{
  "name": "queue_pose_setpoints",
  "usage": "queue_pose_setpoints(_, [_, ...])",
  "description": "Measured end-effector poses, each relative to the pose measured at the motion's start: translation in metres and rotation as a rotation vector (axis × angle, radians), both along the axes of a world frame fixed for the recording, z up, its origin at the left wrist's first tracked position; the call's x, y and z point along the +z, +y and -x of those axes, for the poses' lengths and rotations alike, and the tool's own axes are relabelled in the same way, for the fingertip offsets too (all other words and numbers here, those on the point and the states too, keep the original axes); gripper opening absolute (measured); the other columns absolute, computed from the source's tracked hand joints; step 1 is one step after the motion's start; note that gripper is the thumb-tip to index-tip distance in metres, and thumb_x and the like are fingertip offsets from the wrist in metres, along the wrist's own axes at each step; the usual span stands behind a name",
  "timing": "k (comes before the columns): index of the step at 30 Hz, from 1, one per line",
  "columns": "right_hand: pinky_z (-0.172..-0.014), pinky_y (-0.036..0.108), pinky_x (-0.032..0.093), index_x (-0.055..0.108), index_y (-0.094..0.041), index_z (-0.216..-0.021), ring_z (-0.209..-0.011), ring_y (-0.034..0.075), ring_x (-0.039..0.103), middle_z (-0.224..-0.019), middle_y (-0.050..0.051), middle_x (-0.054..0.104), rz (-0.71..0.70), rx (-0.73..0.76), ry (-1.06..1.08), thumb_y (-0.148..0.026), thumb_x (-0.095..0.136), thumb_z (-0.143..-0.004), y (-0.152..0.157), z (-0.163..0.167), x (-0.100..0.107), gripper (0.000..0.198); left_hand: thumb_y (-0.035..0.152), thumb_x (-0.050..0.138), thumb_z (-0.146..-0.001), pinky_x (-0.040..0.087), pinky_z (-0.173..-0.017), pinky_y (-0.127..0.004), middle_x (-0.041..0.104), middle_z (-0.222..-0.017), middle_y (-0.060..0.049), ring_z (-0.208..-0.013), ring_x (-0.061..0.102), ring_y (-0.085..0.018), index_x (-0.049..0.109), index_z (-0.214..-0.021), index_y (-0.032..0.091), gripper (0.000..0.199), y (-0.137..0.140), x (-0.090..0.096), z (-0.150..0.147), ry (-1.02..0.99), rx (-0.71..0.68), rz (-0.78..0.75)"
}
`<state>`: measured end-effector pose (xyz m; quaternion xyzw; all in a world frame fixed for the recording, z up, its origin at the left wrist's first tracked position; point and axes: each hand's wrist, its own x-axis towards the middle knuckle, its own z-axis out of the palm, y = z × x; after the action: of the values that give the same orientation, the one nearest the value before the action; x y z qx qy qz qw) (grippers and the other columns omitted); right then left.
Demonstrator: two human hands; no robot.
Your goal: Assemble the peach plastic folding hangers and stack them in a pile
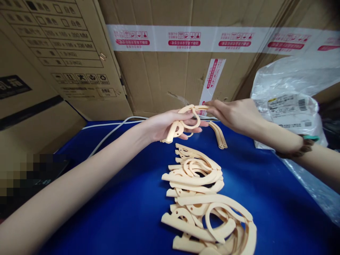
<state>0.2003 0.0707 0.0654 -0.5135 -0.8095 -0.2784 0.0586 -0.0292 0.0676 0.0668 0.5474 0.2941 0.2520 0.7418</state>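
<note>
Across left hand [162, 124], looped cream piece [172, 131]

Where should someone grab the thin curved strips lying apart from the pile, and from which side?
Probably at the middle of the curved strips, from above and the near side, pinching their long outer edges together. They look slim, lie side by side on the blue surface, and nothing covers that stretch.

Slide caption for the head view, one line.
Left hand and right hand hold curved beige parts over a blue table, beyond a pile of similar parts.
</note>
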Motion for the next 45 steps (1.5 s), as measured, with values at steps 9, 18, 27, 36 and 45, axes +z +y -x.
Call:
queue_pose_setpoints(9, [-0.049, 0.031, 0.024, 0.057, -0.016, -0.115, -0.066, 0.023, 0.063, -0.093, 0.011, 0.072, 0.153, 0.039, 0.016, -0.027, 0.035, -0.096, -0.002, 0.003, -0.002, 0.031, 0.012, 0.055, -0.083, 0.032, -0.039, -0.014, 0.059, -0.088, -0.005, -0.064, 0.055, -0.008, 0.06, -0.101, 0.016, 0.019, 0.002, -0.004, -0.013, 0.123, -0.001, -0.063])
queue_pose_setpoints(18, [-0.053, 0.031, 0.033, 0.059, -0.018, -0.081, -0.051, 0.021, 0.059, -0.066, 0.011, 0.065, 0.46, -0.289, 0.315, -0.031, 0.034, -0.095, 0.023, -0.025, -0.01, 0.031, 0.024, 0.051, -0.086, 0.043, -0.069, -0.028, 0.059, -0.089, -0.006, -0.08, 0.057, -0.02, 0.052, -0.098, 0.02, 0.013, 0.011, -0.027, -0.01, 0.791, 0.213, -0.832])
queue_pose_setpoints(27, [-0.058, 0.035, 0.037, 0.066, -0.013, -0.085, -0.079, 0.033, 0.067, -0.087, 0.026, 0.069, 0.439, -0.384, 0.21, -0.03, 0.039, -0.092, 0.023, -0.036, -0.037, 0.032, 0.028, 0.05, -0.084, 0.042, -0.075, -0.033, 0.064, -0.098, -0.012, -0.089, 0.061, -0.026, 0.056, -0.096, 0.016, 0.017, 0.032, -0.047, -0.025, 0.927, 0.164, -0.884])
queue_pose_setpoints(36, [-0.059, 0.033, 0.041, 0.064, -0.011, -0.104, -0.077, 0.031, 0.068, -0.086, 0.02, 0.071, 0.433, -0.381, 0.24, -0.033, 0.032, -0.095, 0.018, -0.037, -0.046, 0.041, 0.063, 0.023, -0.094, 0.044, -0.076, -0.033, 0.063, -0.094, -0.012, -0.091, 0.061, -0.026, 0.055, -0.094, 0.018, 0.055, 0.031, -0.044, -0.028, 0.826, 0.313, -0.814])
queue_pose_setpoints(45, [-0.049, 0.024, 0.033, 0.061, -0.02, -0.08, -0.048, 0.011, 0.044, -0.056, -0.004, 0.048, 0.709, 0.224, 1.151, -0.05, 0.05, -0.091, -0.002, 0.012, -0.01, 0.034, 0.025, 0.039, -0.1, 0.042, -0.053, -0.019, 0.044, -0.066, 0.003, -0.053, 0.047, -0.007, 0.042, -0.071, 0.018, 0.03, 0.022, -0.011, -0.045, 0.297, 0.43, -0.464])
